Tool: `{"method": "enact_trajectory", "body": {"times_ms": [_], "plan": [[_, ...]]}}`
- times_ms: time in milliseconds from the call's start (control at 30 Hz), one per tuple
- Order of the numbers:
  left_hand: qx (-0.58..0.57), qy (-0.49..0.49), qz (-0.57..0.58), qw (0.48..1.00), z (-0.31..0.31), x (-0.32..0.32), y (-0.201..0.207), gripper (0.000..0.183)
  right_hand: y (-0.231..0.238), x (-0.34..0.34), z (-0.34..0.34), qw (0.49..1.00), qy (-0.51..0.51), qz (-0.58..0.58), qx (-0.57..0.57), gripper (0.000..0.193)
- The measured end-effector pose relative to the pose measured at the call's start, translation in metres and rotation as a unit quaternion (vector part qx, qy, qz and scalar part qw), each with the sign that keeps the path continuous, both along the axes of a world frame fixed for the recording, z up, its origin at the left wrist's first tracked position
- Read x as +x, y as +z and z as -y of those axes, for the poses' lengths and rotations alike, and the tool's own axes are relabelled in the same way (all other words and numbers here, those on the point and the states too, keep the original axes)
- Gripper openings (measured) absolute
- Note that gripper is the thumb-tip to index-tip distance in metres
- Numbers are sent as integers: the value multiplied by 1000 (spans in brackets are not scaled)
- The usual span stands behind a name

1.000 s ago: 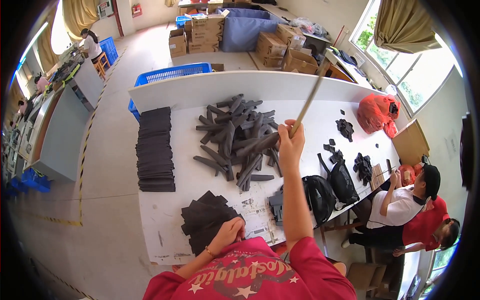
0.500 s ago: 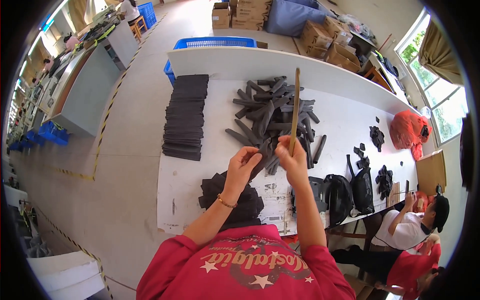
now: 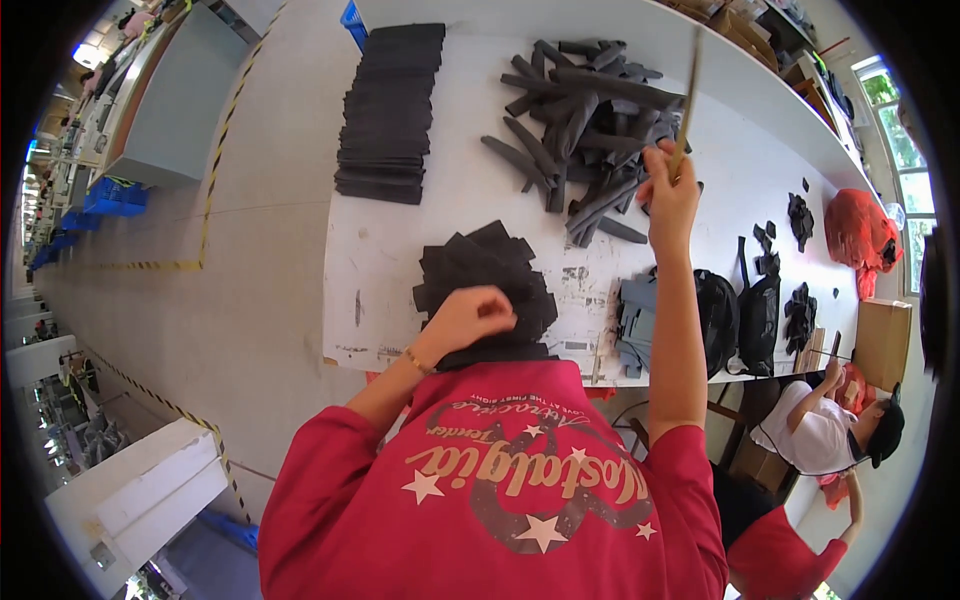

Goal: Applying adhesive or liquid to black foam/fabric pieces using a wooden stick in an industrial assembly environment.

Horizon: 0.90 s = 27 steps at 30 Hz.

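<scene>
In my right hand (image 3: 669, 190) is a long thin tan stick (image 3: 690, 100), gripped near its lower end and pointing up and away. This hand is at the right edge of a loose heap of dark fabric tubes (image 3: 585, 130). My left hand (image 3: 470, 318) hovers over or touches a fanned pile of flat black fabric pieces (image 3: 485, 265) close to my body. Its fingers are curled together, and whether a piece is between them is hidden. To the far left lies a neat row of stacked black strips (image 3: 388, 115).
A white table (image 3: 375, 255) with a raised back edge bears everything. Grey pieces (image 3: 637, 320), black bags (image 3: 760, 325) and a red plastic bag (image 3: 858, 232) lie to the right. Two people sit at the right, one in a white shirt (image 3: 805, 425). A cardboard box (image 3: 882, 345) stands beyond.
My left hand has left the tube heap and come back to the near black pile. My right hand has moved right with the stick. The view has tilted down.
</scene>
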<state>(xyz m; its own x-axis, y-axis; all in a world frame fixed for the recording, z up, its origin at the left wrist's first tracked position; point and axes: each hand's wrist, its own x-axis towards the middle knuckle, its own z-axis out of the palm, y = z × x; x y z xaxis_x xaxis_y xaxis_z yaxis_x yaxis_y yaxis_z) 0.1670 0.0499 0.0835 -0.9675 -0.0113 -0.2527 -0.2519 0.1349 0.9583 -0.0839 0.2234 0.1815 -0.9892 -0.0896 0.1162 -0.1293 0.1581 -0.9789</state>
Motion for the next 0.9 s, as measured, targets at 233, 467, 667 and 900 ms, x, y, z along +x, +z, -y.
{"method": "enact_trajectory", "body": {"times_ms": [233, 467, 667, 900], "plan": [[-221, -160, -122, 954, -4, 56, -47, 22, -88, 85, -70, 952, 171, 191, 166, 19], [-94, 4, 13, 995, 10, 23, -27, 23, -101, 123, -102, 954, 176, 202, 136, 19], [-98, 49, -36, 993, 28, -6, 6, 20, -80, 138, -66, 892, 259, 366, -50, 44], [-403, 148, -330, 841, 6, -28, 55, 26, -78, 123, -19, 909, 160, 349, -165, 17]]}}
